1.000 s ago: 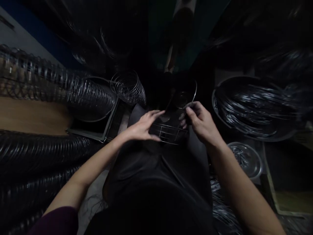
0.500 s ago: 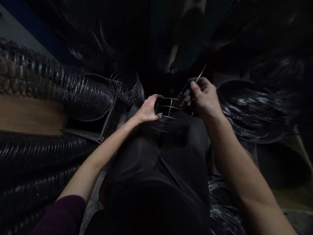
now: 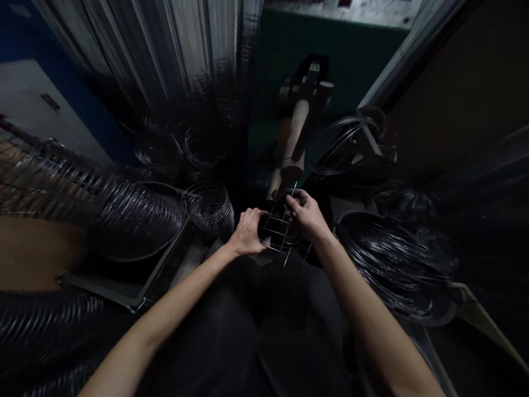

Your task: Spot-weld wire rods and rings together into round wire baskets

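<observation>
My left hand (image 3: pixel 248 232) is closed round the left side of a small wire frame (image 3: pixel 273 231), thumb below and fingers above. The frame is made of thin curved wires, one above another. My right hand (image 3: pixel 306 215) pinches a thin straight wire rod (image 3: pixel 284 238) near its upper end. The rod lies across the frame's wires; whether it is joined to them I cannot tell. Just beyond my hands are the thick cylindrical metal arms (image 3: pixel 298 129) of a machine, with the rod's tip close to the lower one. Dim light hides the frame's far side.
A loose wire coil (image 3: pixel 209 207) stands left of my hands. Many wire rings (image 3: pixel 136 204) rest over a dark round tub and a crate (image 3: pixel 132 300). To the right, a basin (image 3: pixel 446 317) holds a heap of wires (image 3: pixel 397 264). A green machine body (image 3: pixel 351 60) rises ahead.
My view has tilted up, bringing the machine into sight. My right hand has moved in toward my left, and the rod now lies against the frame, close to the machine's arms.
</observation>
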Motion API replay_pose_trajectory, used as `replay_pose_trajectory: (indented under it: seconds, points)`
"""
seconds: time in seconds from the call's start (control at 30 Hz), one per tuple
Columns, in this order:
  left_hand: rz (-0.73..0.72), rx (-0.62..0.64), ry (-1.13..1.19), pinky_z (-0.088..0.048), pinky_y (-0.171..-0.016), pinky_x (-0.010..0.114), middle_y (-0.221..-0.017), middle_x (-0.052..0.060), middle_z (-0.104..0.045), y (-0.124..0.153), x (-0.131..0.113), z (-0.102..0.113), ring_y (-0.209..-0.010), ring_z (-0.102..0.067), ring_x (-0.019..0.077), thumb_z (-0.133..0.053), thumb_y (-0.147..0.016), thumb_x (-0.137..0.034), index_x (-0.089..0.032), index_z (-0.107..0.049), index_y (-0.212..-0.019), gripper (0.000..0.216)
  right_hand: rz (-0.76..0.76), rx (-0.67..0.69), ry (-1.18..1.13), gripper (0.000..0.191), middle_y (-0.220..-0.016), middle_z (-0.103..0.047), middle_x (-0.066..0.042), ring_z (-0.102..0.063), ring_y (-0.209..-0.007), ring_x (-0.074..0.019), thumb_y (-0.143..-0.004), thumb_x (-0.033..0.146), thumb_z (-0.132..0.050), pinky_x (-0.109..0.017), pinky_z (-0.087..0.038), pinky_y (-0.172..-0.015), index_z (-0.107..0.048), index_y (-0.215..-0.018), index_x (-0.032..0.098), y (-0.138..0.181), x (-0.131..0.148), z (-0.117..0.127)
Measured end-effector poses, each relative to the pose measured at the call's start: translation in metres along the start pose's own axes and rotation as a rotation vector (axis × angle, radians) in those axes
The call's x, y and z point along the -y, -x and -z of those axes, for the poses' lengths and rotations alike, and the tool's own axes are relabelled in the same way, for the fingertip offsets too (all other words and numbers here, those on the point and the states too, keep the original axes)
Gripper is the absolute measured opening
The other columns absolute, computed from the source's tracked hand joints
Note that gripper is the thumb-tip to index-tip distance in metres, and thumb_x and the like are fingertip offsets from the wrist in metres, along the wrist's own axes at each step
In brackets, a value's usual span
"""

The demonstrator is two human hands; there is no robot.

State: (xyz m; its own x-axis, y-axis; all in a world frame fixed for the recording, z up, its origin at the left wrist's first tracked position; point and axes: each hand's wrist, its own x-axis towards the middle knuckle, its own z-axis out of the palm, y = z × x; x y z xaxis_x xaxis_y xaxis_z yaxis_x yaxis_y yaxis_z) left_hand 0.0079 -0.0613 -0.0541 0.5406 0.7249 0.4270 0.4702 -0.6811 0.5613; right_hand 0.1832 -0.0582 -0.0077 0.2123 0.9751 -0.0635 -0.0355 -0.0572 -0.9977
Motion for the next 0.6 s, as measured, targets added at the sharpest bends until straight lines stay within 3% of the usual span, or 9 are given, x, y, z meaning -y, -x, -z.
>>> replay_pose_trajectory:
  seconds: [0.4,0.6]
  points:
    - [-0.011,-0.036,-0.026,-0.039,-0.085,0.043,-0.100,0.011,-0.055,-0.019,0.018,-0.001,-0.094,-0.051,0.0264,-0.063,-0.064,-0.028,-0.015,-0.048,-0.109,0.049,-0.006,-0.050,-0.008,0.043,-0.055,-0.050,0.008,-0.045,-0.042,-0.0067,-0.061,0.048,-0.070,-0.019,-0.033,-0.038,-0.047,-0.084,0.020,-0.035,-0.008,-0.006]
    - [-0.033,-0.067,-0.033,-0.040,-0.083,0.040,-0.099,0.010,-0.056,-0.027,0.023,0.002,-0.093,-0.050,0.0254,-0.062,-0.065,-0.028,-0.014,-0.049,-0.107,0.047,0.065,-0.028,0.098,0.038,-0.053,-0.050,0.006,-0.046,-0.044,-0.0095,-0.065,0.051,-0.065,-0.021,-0.034,-0.039,-0.048,-0.083,0.022,-0.046,-0.009,-0.008]
